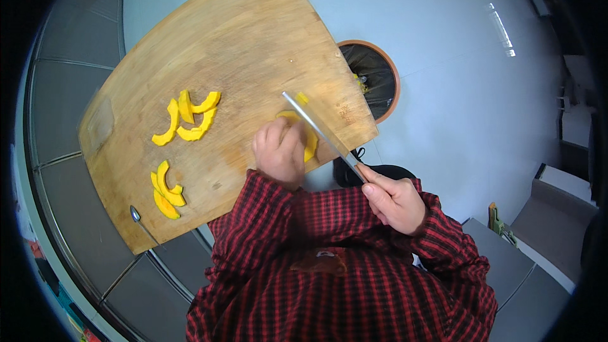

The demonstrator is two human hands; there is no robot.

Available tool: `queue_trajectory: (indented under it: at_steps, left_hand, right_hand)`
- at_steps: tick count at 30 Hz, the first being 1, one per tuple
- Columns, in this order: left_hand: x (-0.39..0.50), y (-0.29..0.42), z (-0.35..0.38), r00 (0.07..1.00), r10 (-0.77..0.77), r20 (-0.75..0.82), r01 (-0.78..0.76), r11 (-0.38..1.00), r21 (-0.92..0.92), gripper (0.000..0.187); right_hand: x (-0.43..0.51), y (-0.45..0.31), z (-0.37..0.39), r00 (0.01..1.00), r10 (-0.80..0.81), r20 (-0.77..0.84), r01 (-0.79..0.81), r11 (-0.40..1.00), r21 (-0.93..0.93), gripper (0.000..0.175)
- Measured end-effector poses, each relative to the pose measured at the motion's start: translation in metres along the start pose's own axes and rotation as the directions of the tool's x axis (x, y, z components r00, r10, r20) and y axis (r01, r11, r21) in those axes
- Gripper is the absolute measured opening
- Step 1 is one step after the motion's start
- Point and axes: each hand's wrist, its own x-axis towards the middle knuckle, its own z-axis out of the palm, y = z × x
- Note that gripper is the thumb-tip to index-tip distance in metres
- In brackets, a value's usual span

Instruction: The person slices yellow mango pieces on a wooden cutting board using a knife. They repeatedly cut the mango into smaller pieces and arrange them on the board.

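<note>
My right hand grips the handle of a kitchen knife, its blade slanting up and left over the right part of a wooden cutting board. Close beside the blade, my left hand holds a yellow pumpkin slice down on the board, its curled fingers hiding much of it. A small yellow pumpkin piece lies by the blade tip. Farther left are several curved peeled pumpkin slices. Nearer me, two slices with green rind along their edges lie together.
A metal spoon rests at the board's lower left corner. Below the board's right edge stands a round bin with a black liner and yellow scraps inside. Grey cabinet fronts run along the left. A pale tiled floor lies to the right.
</note>
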Motion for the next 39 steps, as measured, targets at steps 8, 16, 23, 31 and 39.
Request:
queue_trajectory:
  at_steps: [8, 16, 23, 31, 39]
  left_hand:
    - [0.004, 0.001, -0.003, 1.0, 0.027, 0.007, -0.027, 1.0, -0.005, 0.026]
    - [0.01, 0.0, 0.0, 0.99, 0.142, 0.024, -0.138, 0.985, -0.107, 0.026]
    - [0.012, 0.0, 0.001, 0.975, 0.198, 0.098, -0.171, 0.957, -0.232, 0.029]
    - [0.005, 0.0, 0.004, 0.981, 0.155, 0.118, -0.14, 0.982, -0.128, 0.033]
    - [0.006, 0.002, 0.006, 0.983, 0.125, 0.131, -0.098, 0.976, -0.195, 0.043]
  right_hand:
    - [-0.011, 0.02, -0.005, 0.95, 0.177, -0.257, -0.062, 0.914, 0.401, 0.048]
    - [-0.024, 0.021, -0.004, 0.979, 0.111, -0.168, -0.045, 0.934, 0.354, 0.045]
    - [-0.022, 0.022, -0.004, 1.0, -0.002, -0.003, 0.002, 0.992, 0.124, 0.044]
    - [-0.029, 0.017, -0.025, 0.987, -0.157, 0.031, 0.16, 0.951, -0.265, 0.045]
    - [-0.029, 0.014, -0.047, 0.978, -0.166, 0.129, 0.199, 0.931, -0.307, 0.047]
